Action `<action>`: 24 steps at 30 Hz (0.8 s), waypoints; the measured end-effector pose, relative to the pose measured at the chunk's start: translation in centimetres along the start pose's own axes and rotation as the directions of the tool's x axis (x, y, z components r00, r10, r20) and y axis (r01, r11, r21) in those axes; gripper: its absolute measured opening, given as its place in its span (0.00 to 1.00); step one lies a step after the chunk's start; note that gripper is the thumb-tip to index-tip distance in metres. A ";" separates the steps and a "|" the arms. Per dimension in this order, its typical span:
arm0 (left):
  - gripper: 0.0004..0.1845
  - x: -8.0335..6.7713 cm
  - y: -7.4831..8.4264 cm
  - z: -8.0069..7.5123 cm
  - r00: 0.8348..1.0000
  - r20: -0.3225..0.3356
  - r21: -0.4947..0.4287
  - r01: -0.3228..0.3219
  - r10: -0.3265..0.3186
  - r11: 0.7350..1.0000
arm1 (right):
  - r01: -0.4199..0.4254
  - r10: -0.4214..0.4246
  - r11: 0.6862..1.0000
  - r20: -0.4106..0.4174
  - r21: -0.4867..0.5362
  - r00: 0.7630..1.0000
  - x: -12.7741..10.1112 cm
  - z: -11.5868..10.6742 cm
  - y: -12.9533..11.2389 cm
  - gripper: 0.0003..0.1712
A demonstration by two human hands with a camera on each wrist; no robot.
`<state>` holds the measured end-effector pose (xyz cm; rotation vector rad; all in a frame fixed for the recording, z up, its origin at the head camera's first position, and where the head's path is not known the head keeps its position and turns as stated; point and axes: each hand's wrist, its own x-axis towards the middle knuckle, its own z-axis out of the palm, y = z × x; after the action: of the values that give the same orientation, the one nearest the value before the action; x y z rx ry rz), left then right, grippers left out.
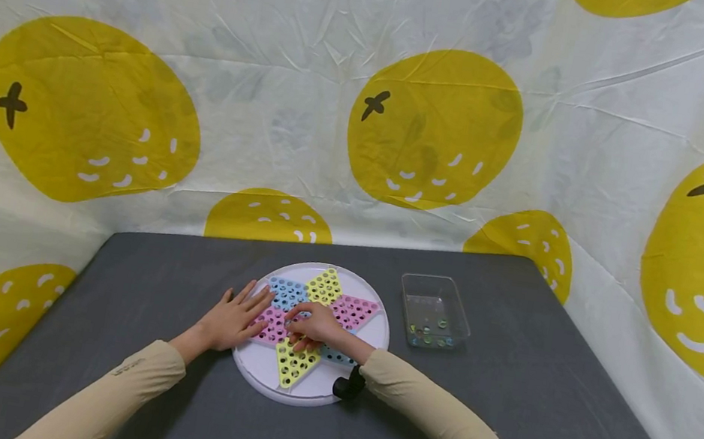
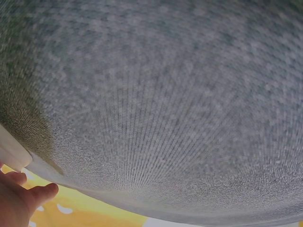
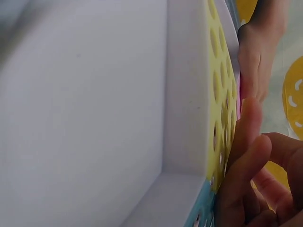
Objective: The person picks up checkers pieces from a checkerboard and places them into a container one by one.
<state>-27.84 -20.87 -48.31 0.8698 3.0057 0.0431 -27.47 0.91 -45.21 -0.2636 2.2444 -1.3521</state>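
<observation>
2 beige sleeves (image 1: 116,381) enter from the lower frame. The left hand (image 1: 232,321) lies flat, fingers straight, steadying 1 round Chinese checkers board (image 1: 367,343) at centre on the grey surface (image 1: 180,270). The right hand (image 1: 315,328) curls its fingers over the star's middle; whether it pinches a marble, I cannot tell. Best to press the board down and lower pieces straight into holes. 1 clear tray (image 1: 434,311) of marbles sits right.

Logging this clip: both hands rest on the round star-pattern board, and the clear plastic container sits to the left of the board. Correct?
Not quite. The head view shows the clear container to the right of the board, not left. The left hand and right hand do rest on the board.
</observation>
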 end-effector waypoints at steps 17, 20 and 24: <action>0.33 0.0 0.1 0.1 1.000 -0.018 -0.012 -0.011 0.011 1.000 | -0.007 0.006 0.999 0.020 0.043 1.000 -0.4 -0.6 0.2 0.13; 0.33 0.1 0.1 0.0 1.000 -0.020 -0.019 -0.010 0.009 1.000 | -0.004 0.002 0.999 0.030 0.053 1.000 -0.6 -0.8 0.2 0.13; 0.33 0.1 0.1 -0.1 1.000 -0.007 -0.019 -0.003 0.003 1.000 | 0.004 -0.005 0.999 0.035 0.038 0.999 -1.0 -1.1 0.3 0.12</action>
<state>-27.83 -20.73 -48.24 0.8743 3.0051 0.0751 -27.15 2.32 -44.75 -0.2769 2.1882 -1.3806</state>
